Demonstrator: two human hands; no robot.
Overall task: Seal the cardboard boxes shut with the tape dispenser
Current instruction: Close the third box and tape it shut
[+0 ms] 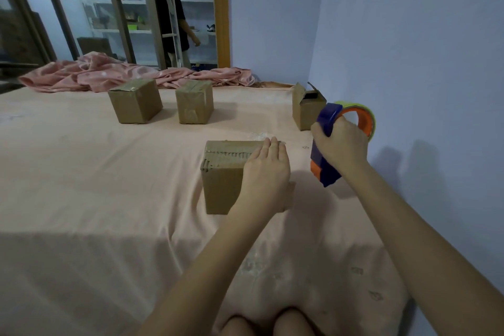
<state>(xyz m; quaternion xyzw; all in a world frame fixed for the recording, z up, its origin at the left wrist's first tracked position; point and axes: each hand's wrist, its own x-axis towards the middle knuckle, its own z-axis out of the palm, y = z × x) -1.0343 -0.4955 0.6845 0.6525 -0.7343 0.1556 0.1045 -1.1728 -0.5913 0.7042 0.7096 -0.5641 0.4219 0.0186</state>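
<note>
The nearest cardboard box [223,177] stood on the pink bed sheet [95,172], with wrinkled tape over its top. The left hand [266,169] lay flat on it, fingers straight. Just to its right, the right hand [342,144] gripped the blue and orange tape dispenser [327,144] (raised above the sheet). Two taped boxes [135,101] stood farther back, and an open box [306,106] stood by the wall.

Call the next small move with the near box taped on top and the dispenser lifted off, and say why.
Probably slide the left hand along the tape to press it flat on the near box: the strip looks wrinkled, and the right hand already holds the dispenser clear of it.
</note>
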